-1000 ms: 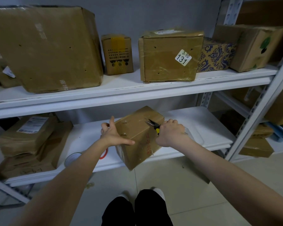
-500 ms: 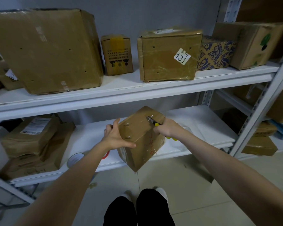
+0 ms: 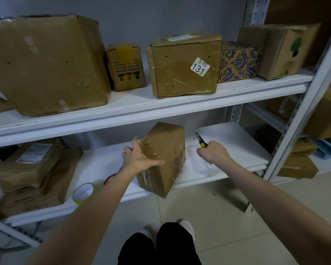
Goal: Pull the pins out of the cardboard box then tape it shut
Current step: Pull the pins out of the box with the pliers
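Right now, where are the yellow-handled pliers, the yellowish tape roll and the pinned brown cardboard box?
yellow-handled pliers (image 3: pixel 203 144): head view, handle.
yellowish tape roll (image 3: pixel 84 193): head view, core.
brown cardboard box (image 3: pixel 168 142): head view, front.

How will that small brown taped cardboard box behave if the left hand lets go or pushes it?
Probably tips forward: the small brown cardboard box stands tilted on a corner past the white lower shelf's front edge, held by the left hand. Its glossy tape wrap may be slippery. One hand props it, so it seems light.

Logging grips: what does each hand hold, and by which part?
Right hand: pliers, by the yellow handle; left hand: cardboard box, by its left edge.
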{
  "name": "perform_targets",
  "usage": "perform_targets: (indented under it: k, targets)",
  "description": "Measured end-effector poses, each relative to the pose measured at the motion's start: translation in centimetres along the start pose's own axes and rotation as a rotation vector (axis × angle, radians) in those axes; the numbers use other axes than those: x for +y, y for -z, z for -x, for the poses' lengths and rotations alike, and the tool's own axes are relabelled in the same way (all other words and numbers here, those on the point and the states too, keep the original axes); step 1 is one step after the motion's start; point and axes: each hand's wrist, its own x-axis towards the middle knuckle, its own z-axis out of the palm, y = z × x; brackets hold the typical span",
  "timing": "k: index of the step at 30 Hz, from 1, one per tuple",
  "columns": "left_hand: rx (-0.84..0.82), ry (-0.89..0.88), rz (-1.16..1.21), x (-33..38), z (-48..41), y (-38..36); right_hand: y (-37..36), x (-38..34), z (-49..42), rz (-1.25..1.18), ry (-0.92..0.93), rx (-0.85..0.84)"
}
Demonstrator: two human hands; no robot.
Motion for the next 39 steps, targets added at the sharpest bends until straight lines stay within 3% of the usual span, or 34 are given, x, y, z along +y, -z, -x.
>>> perform_targets:
  k: [9,19,23,28,33,39]
  targets:
    - [0.082,0.069,-0.062,1.9,0.1,-1.8,-1.6,5.9,-2.3,0.377,-0.166,-0.074]
    - [0.089,0.075,-0.092,2.3,0.2,-2.3,-2.8,5.9,-2.8,0.380,-0.201,-0.046]
    - [0.090,0.070,-0.107,2.3,0.4,-2.3,-2.7,4.3,-2.2,0.260,-0.086,-0.030]
    - [0.084,0.076,-0.081,2.1,0.6,-2.1,-1.2,0.7,-0.2,0.151,0.194,-0.076]
    - [0.059,0.050,-0.073,1.7,0.9,-1.5,0.1,-3.1,2.1,0.333,0.381,-0.059]
    - [0.051,0.036,-0.076,1.2,1.0,-1.5,0.1,-7.0,2.9,0.442,0.418,-0.091]
